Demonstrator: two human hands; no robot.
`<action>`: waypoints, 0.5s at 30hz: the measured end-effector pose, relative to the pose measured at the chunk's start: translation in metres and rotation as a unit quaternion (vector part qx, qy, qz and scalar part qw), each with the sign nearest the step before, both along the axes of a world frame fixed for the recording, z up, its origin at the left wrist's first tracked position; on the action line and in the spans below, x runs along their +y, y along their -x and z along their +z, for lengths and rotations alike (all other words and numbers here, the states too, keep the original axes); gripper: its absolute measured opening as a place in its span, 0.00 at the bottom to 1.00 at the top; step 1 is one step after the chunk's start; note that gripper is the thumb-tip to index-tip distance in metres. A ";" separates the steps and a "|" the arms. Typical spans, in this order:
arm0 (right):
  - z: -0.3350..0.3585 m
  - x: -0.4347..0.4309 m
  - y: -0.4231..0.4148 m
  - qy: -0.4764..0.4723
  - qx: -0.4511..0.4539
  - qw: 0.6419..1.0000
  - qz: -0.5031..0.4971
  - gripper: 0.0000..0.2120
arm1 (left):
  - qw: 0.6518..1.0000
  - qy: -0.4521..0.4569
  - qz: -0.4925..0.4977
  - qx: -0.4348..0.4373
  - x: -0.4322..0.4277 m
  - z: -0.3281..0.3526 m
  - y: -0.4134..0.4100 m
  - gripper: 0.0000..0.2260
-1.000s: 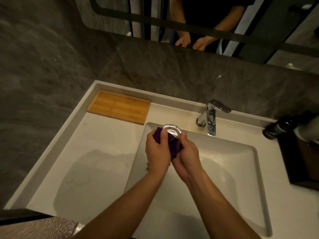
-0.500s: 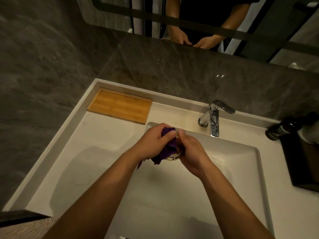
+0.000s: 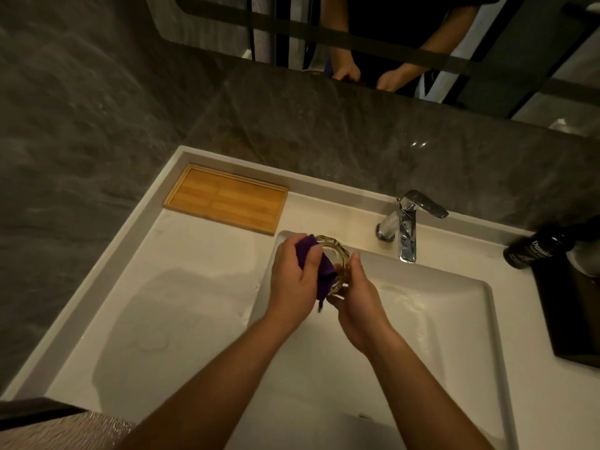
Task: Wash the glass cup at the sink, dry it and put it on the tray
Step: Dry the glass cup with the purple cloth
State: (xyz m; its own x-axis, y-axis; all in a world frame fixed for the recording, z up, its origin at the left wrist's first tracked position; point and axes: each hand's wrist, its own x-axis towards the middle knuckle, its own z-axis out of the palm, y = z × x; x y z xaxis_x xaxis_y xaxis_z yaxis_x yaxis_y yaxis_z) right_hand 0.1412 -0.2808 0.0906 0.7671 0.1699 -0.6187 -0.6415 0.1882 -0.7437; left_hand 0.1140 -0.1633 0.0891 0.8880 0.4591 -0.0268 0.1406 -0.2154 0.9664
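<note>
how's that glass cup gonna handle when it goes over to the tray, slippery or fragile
Probably fragile: the glass cup is clear glass, held over a hard sink. Possibly slick, since wet patches show on the counter and the purple cloth is on it. The right hand grips its side; upright it should stand steady on the flat tray.

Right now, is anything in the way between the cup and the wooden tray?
Nothing visible. The glass cup is held over the sink, and only bare counter lies between it and the tray, which holds nothing.

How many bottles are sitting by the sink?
1: a dark bottle lies at the right edge, right of the faucet. Something pale beside it is cut off, so more may be hidden.
</note>
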 end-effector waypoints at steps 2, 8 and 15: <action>0.004 -0.017 -0.011 0.015 0.037 0.997 0.072 0.35 | 0.992 -0.086 -0.093 -0.004 0.011 0.004 0.001 0.19; 0.025 -0.039 -0.036 0.000 0.178 0.942 0.284 0.31 | 0.910 -0.303 -0.266 -0.101 0.024 0.020 0.003 0.24; 0.037 -0.032 -0.031 -0.123 0.147 0.958 0.213 0.22 | 0.986 -0.047 -0.058 -0.146 0.001 0.026 0.001 0.33</action>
